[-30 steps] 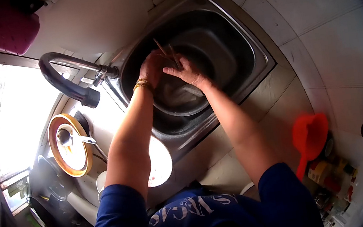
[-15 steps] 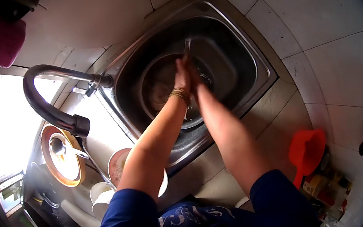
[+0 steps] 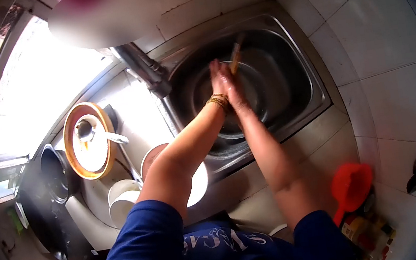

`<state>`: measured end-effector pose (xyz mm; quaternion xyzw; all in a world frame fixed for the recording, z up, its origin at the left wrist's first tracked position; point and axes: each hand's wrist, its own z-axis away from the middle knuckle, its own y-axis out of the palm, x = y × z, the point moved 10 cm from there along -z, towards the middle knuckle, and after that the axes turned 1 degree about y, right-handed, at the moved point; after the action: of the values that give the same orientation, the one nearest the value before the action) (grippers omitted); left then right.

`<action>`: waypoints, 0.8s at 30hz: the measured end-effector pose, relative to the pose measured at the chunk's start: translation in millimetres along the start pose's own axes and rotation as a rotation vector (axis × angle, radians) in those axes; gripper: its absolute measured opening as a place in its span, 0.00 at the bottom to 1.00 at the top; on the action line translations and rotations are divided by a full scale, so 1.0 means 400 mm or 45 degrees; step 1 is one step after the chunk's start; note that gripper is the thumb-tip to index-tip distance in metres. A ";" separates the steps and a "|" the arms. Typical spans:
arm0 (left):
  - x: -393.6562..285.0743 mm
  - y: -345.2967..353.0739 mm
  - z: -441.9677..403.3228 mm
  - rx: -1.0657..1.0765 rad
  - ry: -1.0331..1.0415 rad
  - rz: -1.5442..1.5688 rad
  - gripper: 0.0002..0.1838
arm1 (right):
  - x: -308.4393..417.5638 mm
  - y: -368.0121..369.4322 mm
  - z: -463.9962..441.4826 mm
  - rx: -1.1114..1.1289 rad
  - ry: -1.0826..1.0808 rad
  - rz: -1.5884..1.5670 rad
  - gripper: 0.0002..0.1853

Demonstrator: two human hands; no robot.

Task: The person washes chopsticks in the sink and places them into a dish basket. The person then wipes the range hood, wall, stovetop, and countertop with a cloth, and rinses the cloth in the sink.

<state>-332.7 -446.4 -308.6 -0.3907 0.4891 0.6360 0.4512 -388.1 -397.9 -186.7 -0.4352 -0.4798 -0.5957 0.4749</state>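
My left hand, with several thin bangles at the wrist, lies against my right hand over the sink. Its fingers look stretched out and fairly straight. My right hand is wet, its fingers bent. A slim utensil with a yellowish handle sticks out past the right fingers and appears held there; its exact kind is too blurred to tell. Beneath both hands a round vessel sits in the sink, partly hidden by my forearms.
The metal faucet rises at the sink's left. On the left counter are an orange-rimmed dish bearing a ladle, pale bowls and dark pans. A red dipper lies at right, near bottles and jars.
The camera view has turned, so the sink and faucet appear shifted. My hands remain together, and the utensil now leans to the right. The faucet spout looks foreshortened.
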 end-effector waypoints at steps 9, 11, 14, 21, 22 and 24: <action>-0.696 -0.195 0.375 -0.125 0.448 -0.026 0.09 | -0.009 -0.067 0.028 -0.119 -0.021 0.391 0.16; -0.899 -0.194 0.464 -0.185 1.001 -0.359 0.08 | 0.014 -0.028 0.062 0.107 -0.171 0.668 0.18; -1.017 -0.104 0.457 0.079 1.150 -0.433 0.07 | 0.032 -0.007 0.076 0.262 -0.311 0.730 0.19; -1.054 0.008 0.329 0.190 1.390 -0.954 0.04 | 0.117 0.006 0.101 0.195 -0.413 0.729 0.17; -1.049 0.005 0.315 0.251 1.144 -0.845 0.04 | 0.148 0.012 0.112 0.143 -0.483 0.760 0.15; -1.008 -0.010 0.330 0.308 0.899 -0.744 0.04 | 0.124 0.002 0.094 0.084 -0.595 0.862 0.16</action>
<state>-220.3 -394.6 97.0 -0.6489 0.5527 0.2493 0.4597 -393.3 -368.2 -132.1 -0.6765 -0.4233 -0.2752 0.5362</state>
